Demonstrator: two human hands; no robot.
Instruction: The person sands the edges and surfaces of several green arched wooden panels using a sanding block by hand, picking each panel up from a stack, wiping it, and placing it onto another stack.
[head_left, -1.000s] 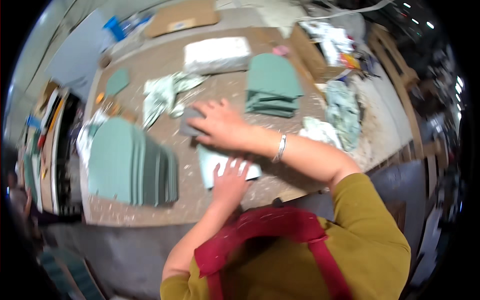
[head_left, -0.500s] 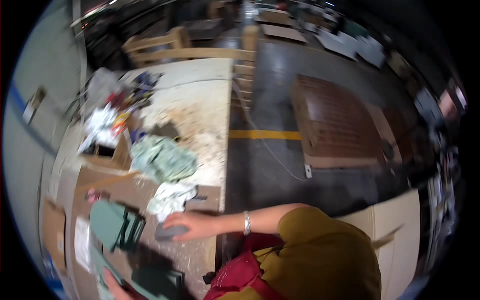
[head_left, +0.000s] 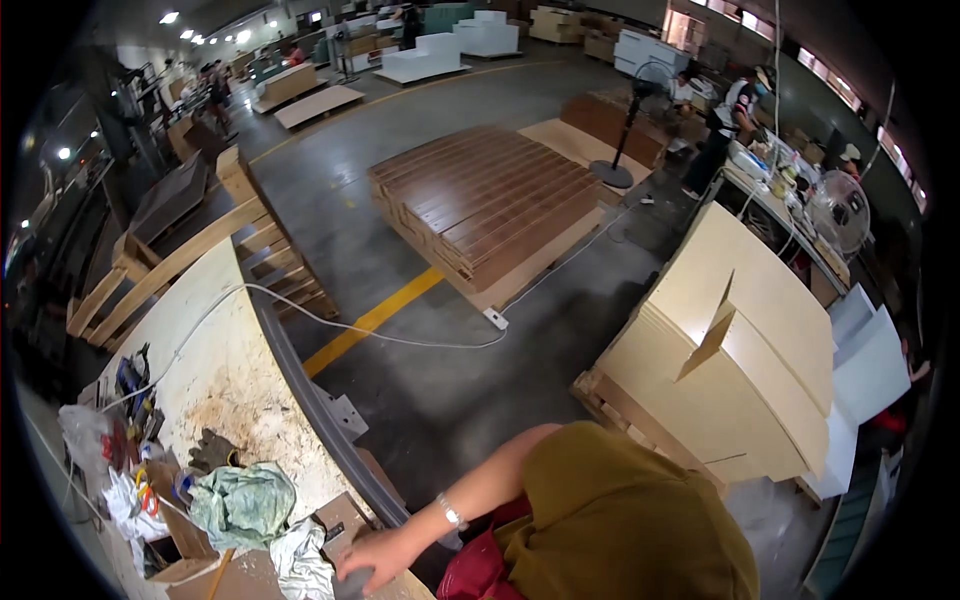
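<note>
Head: right fingers [head_left: 361, 561] seemingly grasping grey block [head_left: 352, 584]; white rag [head_left: 301, 562] beside, green rag [head_left: 243, 506] beyond.

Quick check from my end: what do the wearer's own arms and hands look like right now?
The right hand is bare, with no glove. A silver-coloured band goes round its wrist. Higher up, a loose olive-brown short sleeve begins, with no clear markings on it. The left hand is out of view, so I can't describe that side.
</note>
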